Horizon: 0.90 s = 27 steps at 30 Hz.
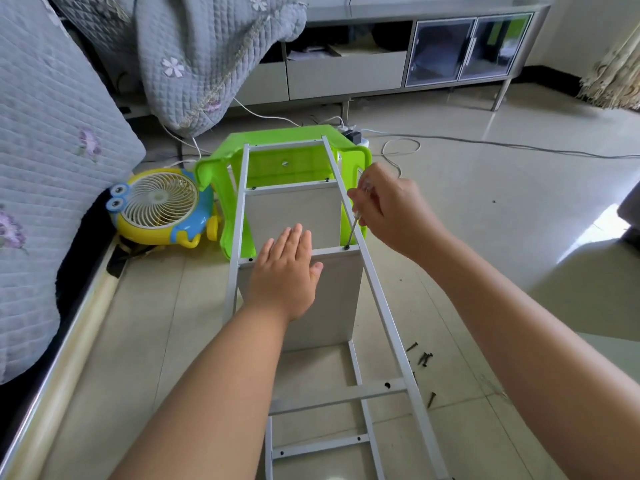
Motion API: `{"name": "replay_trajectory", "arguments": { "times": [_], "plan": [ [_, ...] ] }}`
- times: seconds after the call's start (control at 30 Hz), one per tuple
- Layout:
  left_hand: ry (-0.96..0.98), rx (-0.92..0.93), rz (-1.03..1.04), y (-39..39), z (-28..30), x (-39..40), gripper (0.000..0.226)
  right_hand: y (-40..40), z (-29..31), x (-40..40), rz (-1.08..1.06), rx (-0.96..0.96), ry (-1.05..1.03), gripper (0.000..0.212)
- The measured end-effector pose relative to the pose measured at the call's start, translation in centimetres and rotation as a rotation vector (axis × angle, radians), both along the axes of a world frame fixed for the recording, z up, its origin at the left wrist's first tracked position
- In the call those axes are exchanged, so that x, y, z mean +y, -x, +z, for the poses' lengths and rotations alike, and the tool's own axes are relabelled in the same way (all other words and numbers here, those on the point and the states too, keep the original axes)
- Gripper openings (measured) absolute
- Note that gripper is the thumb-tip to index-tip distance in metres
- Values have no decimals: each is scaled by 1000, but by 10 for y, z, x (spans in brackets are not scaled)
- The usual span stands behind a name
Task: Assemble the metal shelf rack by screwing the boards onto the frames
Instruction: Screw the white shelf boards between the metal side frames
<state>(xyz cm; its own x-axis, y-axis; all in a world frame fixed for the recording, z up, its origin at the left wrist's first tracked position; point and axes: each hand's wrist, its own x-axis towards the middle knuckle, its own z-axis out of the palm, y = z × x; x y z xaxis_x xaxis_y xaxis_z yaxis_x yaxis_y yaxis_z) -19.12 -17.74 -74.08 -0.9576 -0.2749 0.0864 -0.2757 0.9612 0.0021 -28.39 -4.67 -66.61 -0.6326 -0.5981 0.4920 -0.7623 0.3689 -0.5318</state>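
Stool [221, 174] behind frame [377, 296] (fan [159, 206] beside).

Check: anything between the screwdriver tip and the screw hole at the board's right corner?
Nothing visible. The right hand holds the thin metal-shafted screwdriver, its tip already at the hole in the grey metal frame crossbar.

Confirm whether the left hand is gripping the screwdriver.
No, the left hand lies flat on the board; the right hand holds the screwdriver.

Grey metal frame [381, 306] lying long on the floor like a ladder, two pale boards [322, 303] standing under its bars, small dark screws [424, 358] loose beside it, maybe six
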Motion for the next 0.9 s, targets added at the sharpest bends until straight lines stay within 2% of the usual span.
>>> {"name": "replay_trajectory", "arguments": {
  "times": [0.07,0.13,0.23,0.3,0.4,0.5,0.57,0.73,0.83,0.9],
  "plan": [
    [-20,17,-15,1,0,-2,75,1,13,0,6,19,-165,19],
    [-35,-4,-49,1,2,-7,80,0,26,-1,-19,50,-353,19],
    [-57,-2,-112,0,5,-14,85,-2,42,-5,-114,214,-645,36],
    [-32,-20,-106,-2,7,-20,71,-2,48,-8,-159,307,-772,42],
    [9,-49,-29,-4,11,-30,48,1,60,-11,-90,282,-937,27],
    [-12,-58,16,-5,13,-40,46,-1,71,-16,-8,246,-1037,31],
    [-52,-74,24,-4,13,-43,46,-1,73,-23,19,295,-1143,34],
    [-89,-122,20,-5,14,-44,47,8,78,-47,-41,200,-1358,37],
    [-72,-131,24,-8,13,-45,47,7,78,-48,-21,184,-1317,36],
    [-66,-131,26,-9,14,-46,47,4,82,-45,6,140,-1248,26]
  ]
}}
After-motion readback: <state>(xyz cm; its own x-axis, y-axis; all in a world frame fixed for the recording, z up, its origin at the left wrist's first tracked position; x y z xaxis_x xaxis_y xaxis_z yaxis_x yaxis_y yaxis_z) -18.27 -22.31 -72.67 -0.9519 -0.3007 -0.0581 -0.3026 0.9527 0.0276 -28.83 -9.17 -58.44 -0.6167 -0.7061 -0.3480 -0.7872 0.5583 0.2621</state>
